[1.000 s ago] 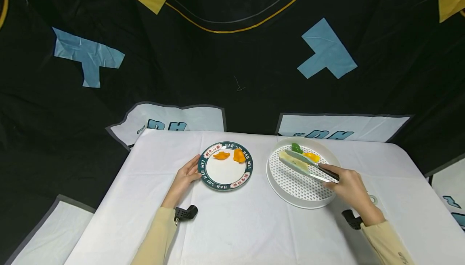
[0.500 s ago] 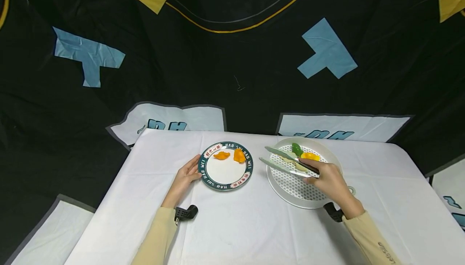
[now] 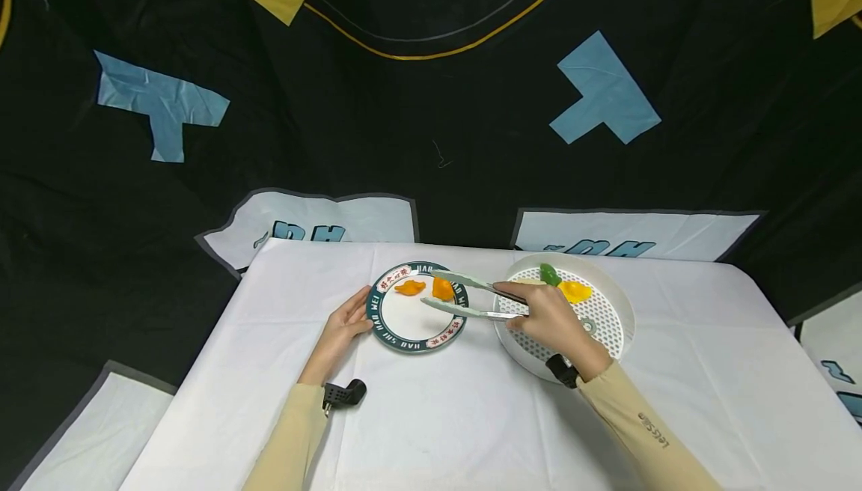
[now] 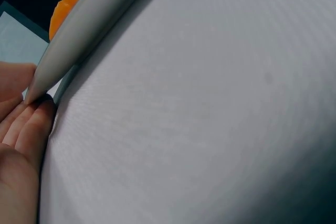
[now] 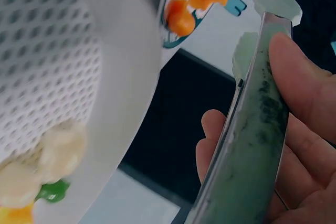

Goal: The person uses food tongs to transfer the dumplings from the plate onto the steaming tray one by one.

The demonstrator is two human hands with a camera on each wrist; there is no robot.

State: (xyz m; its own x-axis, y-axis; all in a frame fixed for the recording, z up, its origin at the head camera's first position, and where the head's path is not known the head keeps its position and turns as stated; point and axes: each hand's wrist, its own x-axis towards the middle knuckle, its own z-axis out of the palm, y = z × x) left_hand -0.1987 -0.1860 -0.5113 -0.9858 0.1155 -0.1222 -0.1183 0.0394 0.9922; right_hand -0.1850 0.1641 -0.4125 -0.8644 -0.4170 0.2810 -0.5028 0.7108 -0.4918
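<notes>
My left hand (image 3: 345, 334) pinches the left rim of a white plate (image 3: 407, 322) with a dark green patterned border, thumb above and fingers beneath. Two orange pieces (image 3: 443, 289) lie on the plate; the left wrist view shows one orange piece (image 4: 63, 11) above the rim. In my right hand (image 3: 555, 322) are pale green-tipped tongs (image 3: 465, 311), their arms spread. The tips hang over the plate's right side, one either side of the right orange piece, which they overlap in the head view. From the right wrist view, the thumb presses one arm of the tongs (image 5: 236, 145).
Right of the plate stands a round white strainer tray (image 3: 622, 304) with a perforated floor. A green piece (image 3: 549, 275), a yellow piece (image 3: 575, 291) and pale cream pieces (image 5: 63, 150) lie in it. White cloth (image 3: 431, 416) covers the table; a black curtain (image 3: 417, 147) hangs behind.
My right hand has carried the tongs left, from over the pale pieces in the strainer tray to above the plate. The left hand and the plate stay where they were.
</notes>
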